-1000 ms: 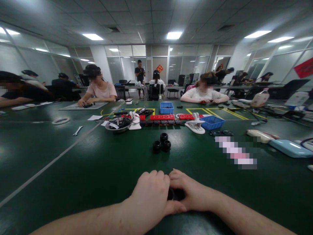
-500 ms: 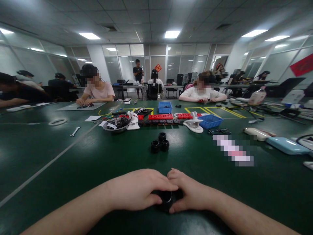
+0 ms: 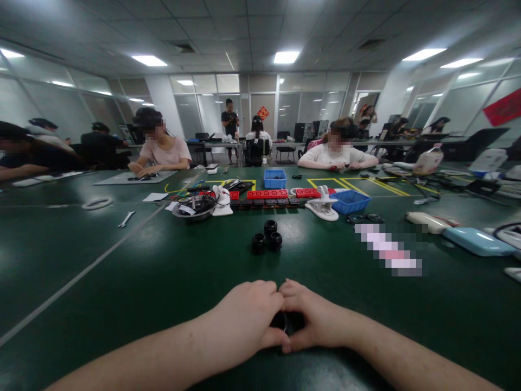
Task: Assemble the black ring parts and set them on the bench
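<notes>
At the near edge of the green table, a black round part (image 3: 280, 321) lies between my hands and is mostly hidden by them. My left hand (image 3: 253, 314) closes round it from the left, thumb in front and fingers behind. From the other side, my right hand (image 3: 312, 316) wraps it the same way, and the fingertips and thumbs of both hands meet. Farther off, three similar black round parts (image 3: 271, 228) stand grouped close together, apart from my hands.
Beyond them are a metal bowl of cables (image 3: 194, 216), white clamps (image 3: 323, 205), red power strips (image 3: 266, 194) and blue bins (image 3: 350, 202). A wrench (image 3: 126, 219) lies left; glasses (image 3: 366, 218) and a light-blue case (image 3: 476, 241) lie right. People sit across the table.
My left hand has shifted right and its fingers have curled in closer round the black part, covering more of it. My right hand has stayed nearly in place.
</notes>
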